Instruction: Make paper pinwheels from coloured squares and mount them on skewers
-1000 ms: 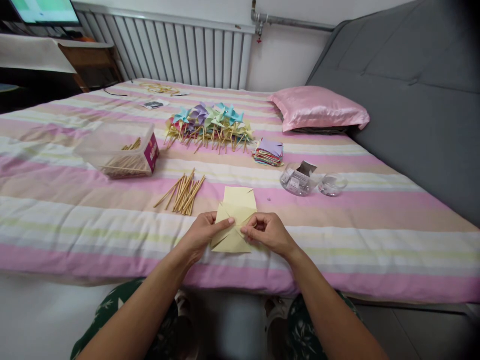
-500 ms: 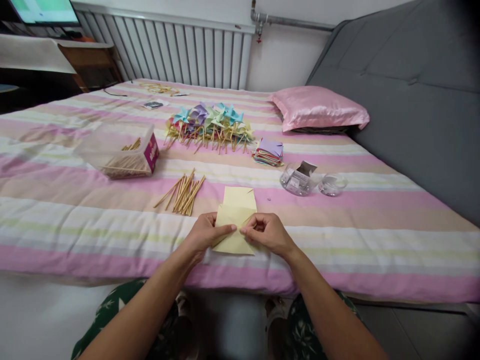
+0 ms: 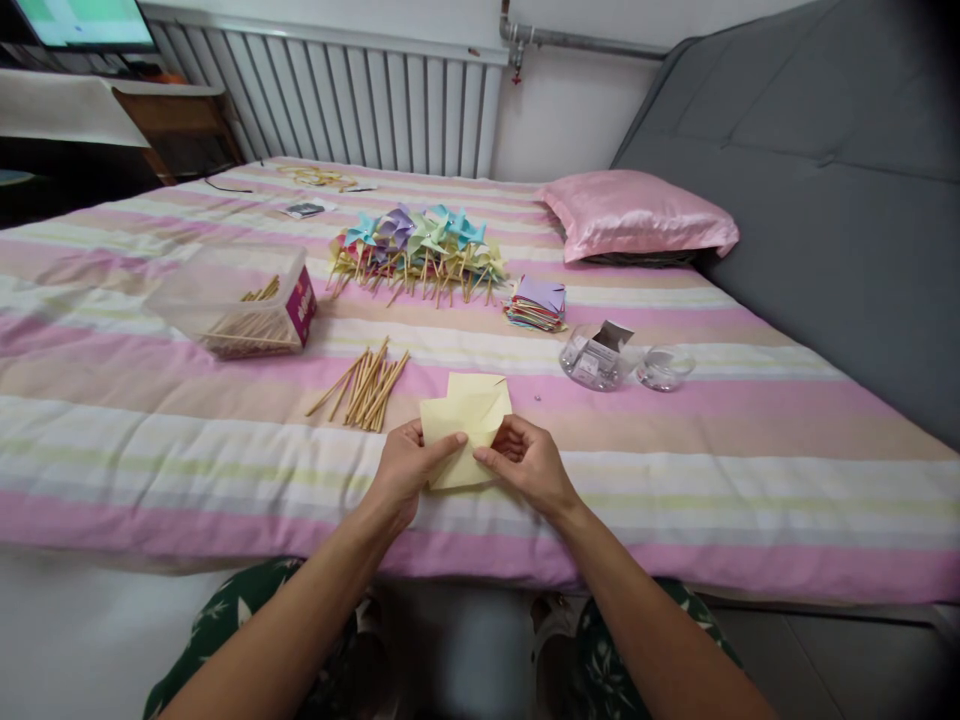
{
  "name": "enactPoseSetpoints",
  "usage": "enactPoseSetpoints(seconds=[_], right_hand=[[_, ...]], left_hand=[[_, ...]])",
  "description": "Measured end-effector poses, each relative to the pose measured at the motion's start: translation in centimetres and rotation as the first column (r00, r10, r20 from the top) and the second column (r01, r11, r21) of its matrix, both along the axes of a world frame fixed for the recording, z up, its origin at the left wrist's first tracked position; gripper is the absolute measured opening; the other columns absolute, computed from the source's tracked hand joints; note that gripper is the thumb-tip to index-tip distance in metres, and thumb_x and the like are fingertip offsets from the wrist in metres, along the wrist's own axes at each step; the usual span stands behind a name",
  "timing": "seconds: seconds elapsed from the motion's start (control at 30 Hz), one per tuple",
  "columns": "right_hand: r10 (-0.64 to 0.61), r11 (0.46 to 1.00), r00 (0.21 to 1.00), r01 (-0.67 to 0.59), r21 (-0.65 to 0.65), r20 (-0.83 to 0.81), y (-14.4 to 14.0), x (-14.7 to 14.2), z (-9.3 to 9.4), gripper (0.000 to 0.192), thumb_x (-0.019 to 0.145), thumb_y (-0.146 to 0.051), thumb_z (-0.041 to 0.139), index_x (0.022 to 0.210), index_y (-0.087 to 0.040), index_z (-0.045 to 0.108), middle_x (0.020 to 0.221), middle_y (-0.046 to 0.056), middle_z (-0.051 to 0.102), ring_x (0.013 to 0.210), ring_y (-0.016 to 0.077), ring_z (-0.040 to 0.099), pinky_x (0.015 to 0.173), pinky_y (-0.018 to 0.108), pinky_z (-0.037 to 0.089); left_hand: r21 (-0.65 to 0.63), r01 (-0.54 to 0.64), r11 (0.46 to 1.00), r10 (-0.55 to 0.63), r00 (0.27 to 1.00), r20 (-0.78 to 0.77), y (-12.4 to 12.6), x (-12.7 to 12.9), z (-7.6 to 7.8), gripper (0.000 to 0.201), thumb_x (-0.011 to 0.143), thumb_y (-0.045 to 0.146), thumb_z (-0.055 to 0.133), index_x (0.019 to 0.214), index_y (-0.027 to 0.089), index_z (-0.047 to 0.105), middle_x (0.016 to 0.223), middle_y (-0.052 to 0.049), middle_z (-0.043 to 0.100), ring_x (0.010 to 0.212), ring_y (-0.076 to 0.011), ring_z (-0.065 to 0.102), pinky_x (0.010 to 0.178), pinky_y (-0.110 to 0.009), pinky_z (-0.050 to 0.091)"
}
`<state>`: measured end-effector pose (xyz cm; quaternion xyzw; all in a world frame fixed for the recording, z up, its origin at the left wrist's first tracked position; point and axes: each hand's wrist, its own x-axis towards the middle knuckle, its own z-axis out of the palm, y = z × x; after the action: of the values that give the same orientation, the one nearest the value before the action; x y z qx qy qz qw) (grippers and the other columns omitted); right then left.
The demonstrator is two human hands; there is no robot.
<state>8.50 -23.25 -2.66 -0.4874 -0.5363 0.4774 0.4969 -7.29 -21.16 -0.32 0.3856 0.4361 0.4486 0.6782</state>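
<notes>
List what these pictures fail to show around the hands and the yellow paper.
Head view only:
- Yellow paper: lower part hidden by left hand and right hand.
- Clear round containers: contents too small.
- Screen: cut by top edge.
- Plastic box label: unreadable.

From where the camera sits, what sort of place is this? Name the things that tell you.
Most likely a bedroom at home: a bed with a striped cover, a pink pillow and a wall radiator.

Left hand (image 3: 405,465), right hand (image 3: 529,465) pinch yellow paper (image 3: 461,425).
</notes>
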Motion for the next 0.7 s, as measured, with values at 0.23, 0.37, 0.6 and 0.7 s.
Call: enactPoseSetpoints(seconds=[0.23,0.37,0.6,0.7], right_hand=[[-0.017,1.0,0.996,0.015,-0.024,-0.084,0.0,0.2,-0.4,0.03,0.069,-0.04,0.068,0.086,-0.015,0.065,0.079,0.007,0.067,0.069,0.0187,0.061,0.062,0.03,0.049],[-0.02,0.996,0.988,0.007,-0.085,-0.15,-0.1,0.2,-0.1,0.03,0.067,-0.039,0.07,0.085,-0.015,0.066,0.076,0.005,0.068,0.066,0.0182,0.061,0.059,0.028,0.048],[-0.06,0.969,0.932,-0.032,-0.247,-0.356,-0.2,0.8,1.1,0.021,0.06,-0.029,0.074,0.075,-0.014,0.068,0.067,0.002,0.068,0.057,0.014,0.058,0.055,0.023,0.044],[-0.037,0.96,0.925,-0.072,-0.271,-0.378,-0.2,1.0,1.2,0.022,0.061,-0.028,0.074,0.077,-0.014,0.069,0.069,0.003,0.069,0.06,0.0147,0.06,0.057,0.024,0.045]], left_hand=[[0.016,0.024,1.0,-0.024,1.0,0.007,-0.5,0.6,-0.2,0.036,0.057,0.027,0.08,0.088,0.012,0.07,0.085,-0.008,0.073,0.072,-0.0184,0.064,0.068,-0.026,0.048],[-0.002,0.053,0.999,-0.053,0.999,-0.006,-0.7,0.8,-0.2,0.036,0.056,0.027,0.08,0.088,0.011,0.07,0.084,-0.008,0.073,0.07,-0.018,0.064,0.066,-0.026,0.048],[-0.019,0.202,0.979,-0.201,0.979,0.026,-0.3,0.0,0.8,0.021,0.064,0.027,0.075,0.077,0.012,0.07,0.073,-0.006,0.071,0.065,-0.0138,0.062,0.062,-0.022,0.046],[-0.029,0.231,0.972,-0.231,0.973,0.021,0.0,-0.5,1.3,0.02,0.068,0.032,0.072,0.07,0.012,0.07,0.067,-0.006,0.07,0.062,-0.0135,0.061,0.06,-0.022,0.046]])
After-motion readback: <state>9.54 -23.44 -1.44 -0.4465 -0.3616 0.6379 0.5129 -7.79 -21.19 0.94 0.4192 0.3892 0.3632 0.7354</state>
